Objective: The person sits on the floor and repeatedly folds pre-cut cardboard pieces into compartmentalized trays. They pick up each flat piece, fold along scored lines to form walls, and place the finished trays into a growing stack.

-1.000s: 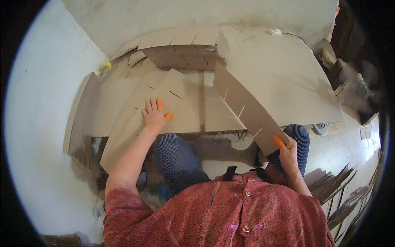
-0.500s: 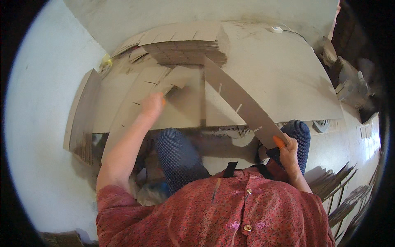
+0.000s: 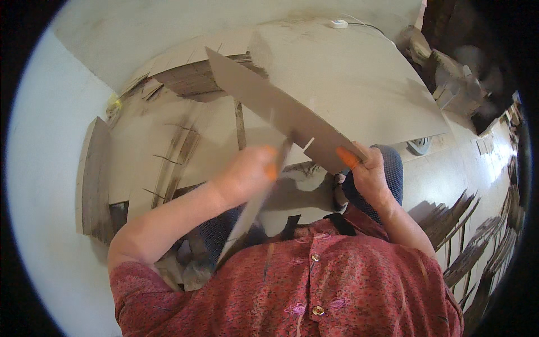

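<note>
A long grey-brown cardboard strip with slots cut in its edge slants over the board table, raised off it. My right hand, an orange cover on its thumb, is closed round the strip's near end. My left hand, blurred and with orange finger covers, grips a second cardboard strip running down toward my lap. The upper end of this strip meets the long strip's slotted edge near its middle; whether it sits in a slot I cannot tell. Left of my left hand, several slotted strips lie on the table.
A stack of cardboard strips stands at the table's far left, another stack against the left wall. A white plug-like block with a cord lies at the back edge. Bundles of assembled strips are on the floor at right.
My left hand has come up from the table and moved right with a strip in it. The long strip in my right hand has swung leftward, its far end now over the back stack.
</note>
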A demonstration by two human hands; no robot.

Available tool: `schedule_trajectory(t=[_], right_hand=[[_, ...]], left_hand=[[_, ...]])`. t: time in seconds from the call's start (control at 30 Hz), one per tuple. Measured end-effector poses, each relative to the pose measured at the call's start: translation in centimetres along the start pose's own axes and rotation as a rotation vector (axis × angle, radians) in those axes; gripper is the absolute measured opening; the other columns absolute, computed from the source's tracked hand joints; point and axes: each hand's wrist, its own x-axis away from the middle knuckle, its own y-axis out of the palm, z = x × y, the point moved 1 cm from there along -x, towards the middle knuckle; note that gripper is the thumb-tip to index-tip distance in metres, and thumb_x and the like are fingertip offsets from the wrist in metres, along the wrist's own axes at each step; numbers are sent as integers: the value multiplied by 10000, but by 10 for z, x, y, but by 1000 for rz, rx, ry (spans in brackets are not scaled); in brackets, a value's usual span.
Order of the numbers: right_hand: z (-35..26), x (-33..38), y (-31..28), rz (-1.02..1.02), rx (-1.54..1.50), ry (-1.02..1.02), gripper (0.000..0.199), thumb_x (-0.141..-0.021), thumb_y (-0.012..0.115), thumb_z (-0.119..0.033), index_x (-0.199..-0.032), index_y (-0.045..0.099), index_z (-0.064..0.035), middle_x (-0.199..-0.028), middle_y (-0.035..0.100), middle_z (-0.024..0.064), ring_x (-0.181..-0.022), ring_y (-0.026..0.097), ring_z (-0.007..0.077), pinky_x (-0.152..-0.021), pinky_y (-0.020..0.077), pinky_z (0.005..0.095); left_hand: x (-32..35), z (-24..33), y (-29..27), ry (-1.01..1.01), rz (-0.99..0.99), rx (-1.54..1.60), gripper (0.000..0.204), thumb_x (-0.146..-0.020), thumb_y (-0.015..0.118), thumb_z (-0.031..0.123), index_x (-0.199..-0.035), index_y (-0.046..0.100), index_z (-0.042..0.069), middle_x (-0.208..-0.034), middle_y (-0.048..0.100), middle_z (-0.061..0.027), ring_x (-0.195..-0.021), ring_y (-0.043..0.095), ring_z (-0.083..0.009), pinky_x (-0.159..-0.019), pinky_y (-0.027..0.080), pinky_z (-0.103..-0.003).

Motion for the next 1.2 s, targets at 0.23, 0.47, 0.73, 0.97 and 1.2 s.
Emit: schedule_trajectory(t=[0.23, 0.47, 0.73, 0.97, 1.2], right_hand=[[12, -3, -5, 4, 96, 17, 127, -836, 570, 23, -925, 654, -11, -651, 583, 185, -572, 490, 115, -531, 416, 288], [27, -3, 8, -108, 207, 120, 134, -871, 607, -75, -965, 653, 8, -686, 626, 155, -626, 518, 92, -576, 449, 300], [-28, -35, 7, -158, 339, -152, 459, -824, 713, -199, -1190, 573, 40, -1143, 615, 246, -1068, 605, 372, -898, 477, 373], [-39, -86, 55, -207, 701, -534, 371, -862, 601, -191, -1170, 548, 10, -1067, 633, 238, -987, 608, 405, -836, 496, 456], [-28, -78, 58, -454, 1010, -227, 330, -889, 526, -143, -1204, 537, -48, -723, 635, 173, -690, 621, 374, -623, 477, 476]], left_hand=[[-11, -15, 25, -78, -81, 325, 157, -863, 569, 84, -960, 599, -36, -753, 611, -136, -648, 571, -208, -589, 468, -327], [-8, 2, 15, -86, -178, 507, 321, -922, 609, 162, -1178, 587, -30, -863, 634, -31, -653, 544, -61, -574, 485, -230], [13, -203, -43, -296, 508, -442, 652, -855, 660, 397, -1313, 468, -26, -1361, 453, -235, -1257, 437, -365, -1035, 368, -412], [49, -280, -79, -989, 400, -691, 644, -882, 562, 505, -1268, 486, -5, -1313, 481, -244, -1200, 483, -361, -1003, 397, -422], [51, -274, -79, -727, 390, -669, 216, -866, 560, 221, -936, 621, 26, -933, 646, -197, -844, 624, -372, -746, 499, -463]])
